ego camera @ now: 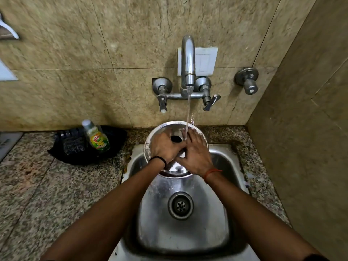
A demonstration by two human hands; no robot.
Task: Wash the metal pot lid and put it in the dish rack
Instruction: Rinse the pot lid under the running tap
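Note:
The round metal pot lid (160, 129) with a black knob (176, 138) is tilted over the back of the steel sink (222, 162), under the running stream from the faucet (188, 59). My left hand (165, 147) lies on the lid's left half, its fingers curled against the knob. On the lid's right half my right hand (195, 153) presses flat, fingers straight, and the water lands on its fingertips. The two hands meet at the lid's middle and hide much of its surface.
A dish soap bottle (97, 137) stands on a black scrubber pad (75, 146) on the granite counter left of the sink. The drain (180, 205) lies below the lid. Tap handles (211, 102) and a wall valve (247, 81) sit on the tiled wall; a side wall closes off the right.

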